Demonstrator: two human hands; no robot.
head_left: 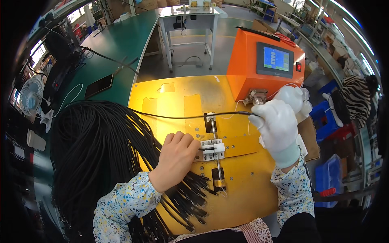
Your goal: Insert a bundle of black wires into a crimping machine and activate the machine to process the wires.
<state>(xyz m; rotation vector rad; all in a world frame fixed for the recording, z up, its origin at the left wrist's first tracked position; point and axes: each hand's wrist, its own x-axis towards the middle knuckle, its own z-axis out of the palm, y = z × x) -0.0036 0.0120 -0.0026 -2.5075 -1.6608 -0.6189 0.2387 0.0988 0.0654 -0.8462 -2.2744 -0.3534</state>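
Note:
My bare left hand is closed, knuckles up, beside a small metal and white clamp fixture. From its fingertips a short length of black cable reaches into the fixture; the rest of that cable is hidden by the hand. My white-gloved right hand pinches the end of another black cable in front of the orange machine. That cable runs leftward across the yellow plate toward a large bundle of black cables. Several cable ends with connectors fan out below my left hand.
The orange machine with a touch screen stands at the back right of the yellow plate. A phone, a small fan and a paper cup are at the left. Blue bins stand at the right.

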